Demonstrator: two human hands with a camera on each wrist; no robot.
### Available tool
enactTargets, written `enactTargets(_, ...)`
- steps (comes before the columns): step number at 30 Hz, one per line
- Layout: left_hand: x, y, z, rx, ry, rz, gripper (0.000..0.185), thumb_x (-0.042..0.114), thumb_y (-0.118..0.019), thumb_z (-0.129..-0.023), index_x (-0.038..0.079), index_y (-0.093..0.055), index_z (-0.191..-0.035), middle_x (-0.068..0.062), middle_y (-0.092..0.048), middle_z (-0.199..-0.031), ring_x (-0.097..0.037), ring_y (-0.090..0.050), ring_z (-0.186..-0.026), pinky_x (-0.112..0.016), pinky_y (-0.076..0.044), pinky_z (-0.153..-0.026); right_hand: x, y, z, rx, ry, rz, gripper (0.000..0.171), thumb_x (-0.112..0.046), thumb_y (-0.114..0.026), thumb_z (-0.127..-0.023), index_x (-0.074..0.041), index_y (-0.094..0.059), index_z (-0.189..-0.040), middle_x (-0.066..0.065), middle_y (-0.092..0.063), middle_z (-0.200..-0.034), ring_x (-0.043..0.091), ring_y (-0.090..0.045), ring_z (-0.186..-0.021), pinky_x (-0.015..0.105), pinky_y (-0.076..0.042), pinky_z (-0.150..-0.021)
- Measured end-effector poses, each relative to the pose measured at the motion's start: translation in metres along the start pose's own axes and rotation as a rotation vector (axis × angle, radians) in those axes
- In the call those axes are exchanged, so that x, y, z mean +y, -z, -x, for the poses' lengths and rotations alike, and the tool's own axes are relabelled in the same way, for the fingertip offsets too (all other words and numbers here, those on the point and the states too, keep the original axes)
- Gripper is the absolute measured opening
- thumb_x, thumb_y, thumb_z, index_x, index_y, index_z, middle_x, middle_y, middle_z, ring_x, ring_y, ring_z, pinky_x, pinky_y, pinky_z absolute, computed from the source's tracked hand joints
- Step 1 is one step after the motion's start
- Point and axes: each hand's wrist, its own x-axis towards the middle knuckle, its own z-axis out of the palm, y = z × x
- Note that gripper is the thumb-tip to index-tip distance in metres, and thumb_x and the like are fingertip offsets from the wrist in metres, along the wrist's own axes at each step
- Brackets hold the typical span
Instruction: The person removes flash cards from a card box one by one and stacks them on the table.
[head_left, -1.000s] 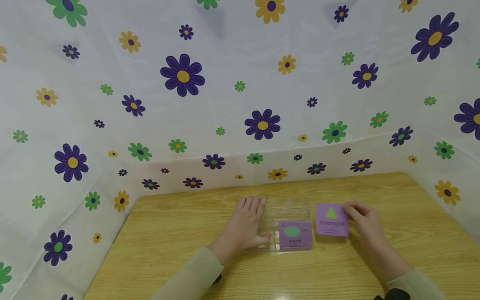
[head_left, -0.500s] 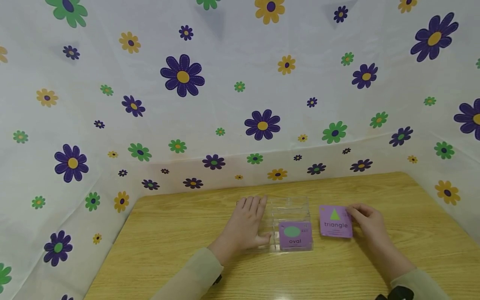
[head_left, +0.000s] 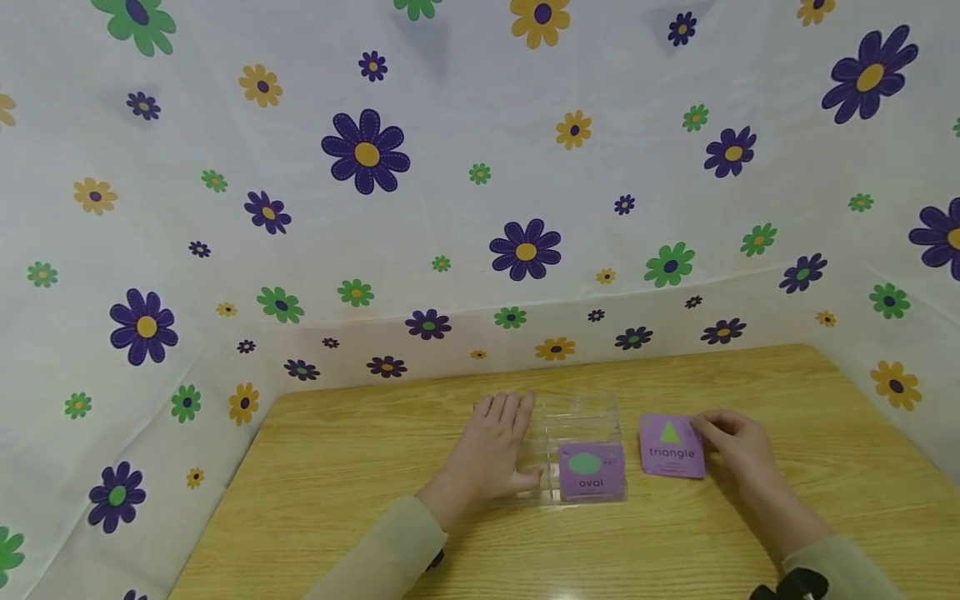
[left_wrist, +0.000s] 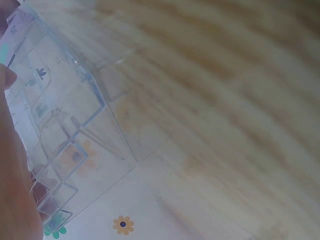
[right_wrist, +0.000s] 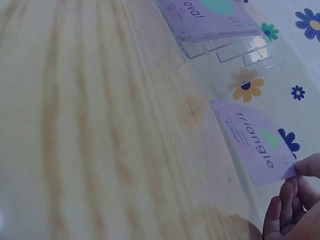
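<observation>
A clear plastic tiered card holder (head_left: 581,406) stands on the table, with purple cards in its front right section. The front one is an oval card (head_left: 591,472); in the right wrist view several cards lie stacked behind it. My left hand (head_left: 491,446) rests on the left part of the holder, fingers stretched to its back edge and thumb toward the oval card. To the right of the holder, my right hand (head_left: 738,442) pinches the upper right corner of a purple triangle card (head_left: 672,462) between thumb and forefinger. The triangle card is apart from the holder.
The wood-grain table (head_left: 322,467) runs back to a white cloth (head_left: 442,208) printed with purple, green and yellow flowers. This cloth hangs behind the table and along both sides.
My right hand has drawn the triangle card slightly rightward and toward me, mostly in the first half second. My left hand and the holder stay in place.
</observation>
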Motion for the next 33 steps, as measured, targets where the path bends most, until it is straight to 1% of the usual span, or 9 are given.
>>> enactTargets(4, 0.001, -0.002, 0.0, -0.002, 0.0, -0.003, 0.106, 0.079, -0.045, -0.092, 0.005, -0.027, -0.165, -0.01, -0.054, -0.15, -0.025, -0.052, -0.134, -0.042, -0.044, -0.115, 0.002, 0.0, 0.0, -0.005, 0.031, 0.068, 0.038, -0.019, -0.068, -0.103, 0.013, -0.068, -0.123, -0.014, -0.067, -0.087, -0.002, -0.058, -0.078, 0.016, -0.052, -0.072)
enactTargets(7, 0.001, -0.004, 0.0, -0.007, -0.001, -0.01, 0.107, 0.079, -0.043, -0.092, 0.005, -0.025, -0.166, -0.011, -0.054, -0.151, -0.025, -0.052, -0.135, -0.043, -0.044, -0.117, 0.003, 0.001, 0.001, -0.014, 0.06, 0.088, 0.037, -0.016, -0.069, -0.102, 0.014, -0.068, -0.125, -0.009, -0.07, -0.091, -0.002, -0.059, -0.079, 0.016, -0.054, -0.071)
enactTargets(13, 0.001, -0.005, 0.0, 0.01, -0.001, -0.006, 0.107, 0.079, -0.044, -0.092, 0.005, -0.027, -0.165, -0.011, -0.054, -0.149, -0.025, -0.052, -0.134, -0.043, -0.044, -0.115, 0.006, 0.0, 0.0, -0.014, 0.099, 0.13, 0.036, -0.014, -0.069, -0.102, 0.014, -0.068, -0.126, 0.009, -0.075, -0.104, -0.003, -0.058, -0.081, 0.017, -0.054, -0.071)
enactTargets(16, 0.001, -0.005, 0.0, 0.017, -0.002, -0.007, 0.106, 0.079, -0.045, -0.091, 0.005, -0.028, -0.165, -0.011, -0.055, -0.148, -0.025, -0.052, -0.133, -0.043, -0.044, -0.115, 0.007, 0.0, -0.002, -0.006, 0.109, 0.158, 0.036, -0.013, -0.07, -0.102, 0.013, -0.069, -0.126, 0.018, -0.075, -0.112, -0.004, -0.057, -0.081, 0.016, -0.053, -0.07)
enactTargets(19, 0.001, -0.004, 0.001, 0.02, -0.001, -0.008, 0.106, 0.079, -0.045, -0.091, 0.005, -0.028, -0.165, -0.01, -0.055, -0.147, -0.025, -0.052, -0.131, -0.042, -0.044, -0.114, 0.007, -0.001, -0.003, 0.003, 0.117, 0.184, 0.035, -0.013, -0.071, -0.101, 0.012, -0.07, -0.124, 0.024, -0.073, -0.116, -0.002, -0.057, -0.082, 0.016, -0.052, -0.07)
enactTargets(22, 0.001, -0.003, 0.0, 0.014, 0.002, -0.007, 0.106, 0.08, -0.045, -0.091, 0.005, -0.027, -0.165, -0.01, -0.055, -0.147, -0.024, -0.052, -0.131, -0.042, -0.044, -0.113, 0.008, -0.001, -0.004, 0.006, 0.127, 0.21, 0.034, -0.014, -0.071, -0.1, 0.012, -0.071, -0.123, 0.028, -0.072, -0.119, 0.001, -0.057, -0.084, 0.016, -0.052, -0.069)
enactTargets(26, 0.001, -0.002, 0.0, 0.009, 0.005, 0.0, 0.107, 0.08, -0.045, -0.091, 0.005, -0.027, -0.165, -0.01, -0.055, -0.147, -0.024, -0.052, -0.132, -0.042, -0.044, -0.113, 0.01, 0.0, -0.005, -0.001, 0.139, 0.221, 0.032, -0.01, -0.07, -0.1, 0.013, -0.071, -0.122, 0.031, -0.071, -0.121, -0.001, -0.058, -0.082, 0.015, -0.054, -0.068)
enactTargets(29, 0.001, -0.002, 0.0, 0.008, 0.004, 0.008, 0.107, 0.08, -0.046, -0.091, 0.005, -0.027, -0.165, -0.01, -0.055, -0.149, -0.025, -0.053, -0.132, -0.042, -0.044, -0.114, 0.011, 0.0, -0.006, 0.002, 0.15, 0.234, 0.03, -0.008, -0.071, -0.1, 0.013, -0.072, -0.12, 0.032, -0.072, -0.119, -0.002, -0.059, -0.08, 0.014, -0.054, -0.067)
enactTargets(33, 0.001, -0.002, 0.0, 0.006, 0.005, 0.009, 0.107, 0.079, -0.046, -0.091, 0.005, -0.027, -0.165, -0.01, -0.055, -0.149, -0.025, -0.052, -0.133, -0.042, -0.044, -0.114, 0.011, 0.0, -0.008, 0.016, 0.164, 0.273, 0.027, -0.009, -0.073, -0.098, 0.011, -0.075, -0.115, 0.03, -0.074, -0.114, 0.002, -0.06, -0.081, 0.015, -0.053, -0.065)
